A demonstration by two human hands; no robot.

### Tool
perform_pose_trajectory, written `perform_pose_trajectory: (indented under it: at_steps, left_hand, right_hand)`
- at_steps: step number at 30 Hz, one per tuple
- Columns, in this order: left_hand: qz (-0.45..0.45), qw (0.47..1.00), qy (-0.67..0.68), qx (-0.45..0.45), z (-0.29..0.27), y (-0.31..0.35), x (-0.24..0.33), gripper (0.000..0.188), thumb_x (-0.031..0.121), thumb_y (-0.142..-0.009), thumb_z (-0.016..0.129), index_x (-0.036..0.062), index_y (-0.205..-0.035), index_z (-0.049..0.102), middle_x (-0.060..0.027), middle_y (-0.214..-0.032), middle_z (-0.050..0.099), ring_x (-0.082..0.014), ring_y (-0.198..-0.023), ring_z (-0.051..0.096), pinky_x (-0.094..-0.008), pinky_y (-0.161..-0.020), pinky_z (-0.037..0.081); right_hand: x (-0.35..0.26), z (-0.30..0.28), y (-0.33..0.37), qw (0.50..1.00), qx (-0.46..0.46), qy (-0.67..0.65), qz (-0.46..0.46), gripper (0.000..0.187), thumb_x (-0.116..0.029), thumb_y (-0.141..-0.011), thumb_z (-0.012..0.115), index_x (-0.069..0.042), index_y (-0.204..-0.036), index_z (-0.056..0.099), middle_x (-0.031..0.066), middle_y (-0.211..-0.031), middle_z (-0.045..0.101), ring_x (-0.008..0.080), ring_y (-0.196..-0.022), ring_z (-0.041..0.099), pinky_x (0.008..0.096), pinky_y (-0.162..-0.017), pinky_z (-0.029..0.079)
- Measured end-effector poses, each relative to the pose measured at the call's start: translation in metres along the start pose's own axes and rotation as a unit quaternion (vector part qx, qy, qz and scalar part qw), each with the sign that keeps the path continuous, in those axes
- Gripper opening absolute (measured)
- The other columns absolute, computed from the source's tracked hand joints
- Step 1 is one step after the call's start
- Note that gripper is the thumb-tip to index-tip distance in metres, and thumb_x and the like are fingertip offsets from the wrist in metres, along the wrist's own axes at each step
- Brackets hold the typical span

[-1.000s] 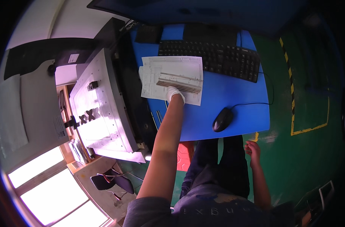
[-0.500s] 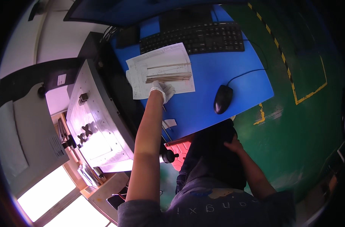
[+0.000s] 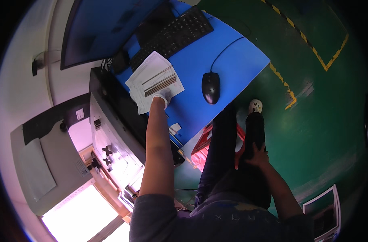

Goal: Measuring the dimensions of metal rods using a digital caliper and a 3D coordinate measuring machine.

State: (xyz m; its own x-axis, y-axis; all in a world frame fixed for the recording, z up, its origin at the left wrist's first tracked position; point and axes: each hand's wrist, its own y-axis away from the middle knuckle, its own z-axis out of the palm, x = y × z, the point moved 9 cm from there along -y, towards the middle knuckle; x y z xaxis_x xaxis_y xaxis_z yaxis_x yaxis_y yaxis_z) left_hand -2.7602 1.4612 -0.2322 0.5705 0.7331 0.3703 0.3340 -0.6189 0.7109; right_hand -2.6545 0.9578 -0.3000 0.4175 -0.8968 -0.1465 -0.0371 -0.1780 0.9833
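Observation:
My left hand [image 3: 163, 97], in a white glove, rests on the printed paper sheets [image 3: 152, 63] at the near side of a group of thin metal rods [image 3: 160, 85]. The rods lie side by side on the paper, and one single rod [image 3: 157, 75] sits a little apart on their far side. The gloved fingers are small and blurred, so their grip does not show. Bare and with its fingers spread, my right hand [image 3: 258, 156] lies on my right leg, holding nothing.
The blue table [image 3: 236, 56] carries a black keyboard [image 3: 174, 37], a mouse [image 3: 210, 88], a monitor [image 3: 96, 36], and a white piece [image 3: 175, 128] beside more thin rods [image 3: 176, 141]. A machine with a pale plate [image 3: 118, 143] stands left. A red stool [image 3: 201, 156] is under the table edge.
The view has turned, so the table and papers appear tilted. My left hand stays by the rods. My right hand now shows on my leg with fingers spread.

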Motion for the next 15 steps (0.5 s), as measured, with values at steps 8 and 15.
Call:
perform_pose_trajectory:
  at_steps: [8,15]
  left_hand:
    - [-0.043,0.998,0.049,0.018,-0.011,-0.004,0.0,0.013,0.015,-0.074,0.063,0.0135,-0.07,0.051,0.0027,-0.06,0.048,-0.0108,-0.054,0.047,-0.0264,-0.058,0.045]
    - [-0.02,0.998,0.038,0.036,-0.006,0.004,-0.002,0.008,0.014,-0.077,0.06,0.0127,-0.078,0.052,0.0011,-0.067,0.046,-0.0129,-0.062,0.045,-0.0308,-0.069,0.043]
  right_hand:
    - [-0.004,-0.002,-0.039,0.995,0.059,-0.082,0.008,0.116,-0.048,-0.042,0.076,-0.029,-0.132,0.006,0.0215,-0.135,0.007,0.0408,-0.109,0.038,0.0454,-0.079,0.044]
    - [-0.081,0.029,-0.088,0.975,0.149,0.132,-0.096,0.083,-0.048,-0.054,0.067,-0.014,-0.123,0.035,0.0189,-0.124,0.032,0.0348,-0.116,0.031,0.0486,-0.1,0.012]
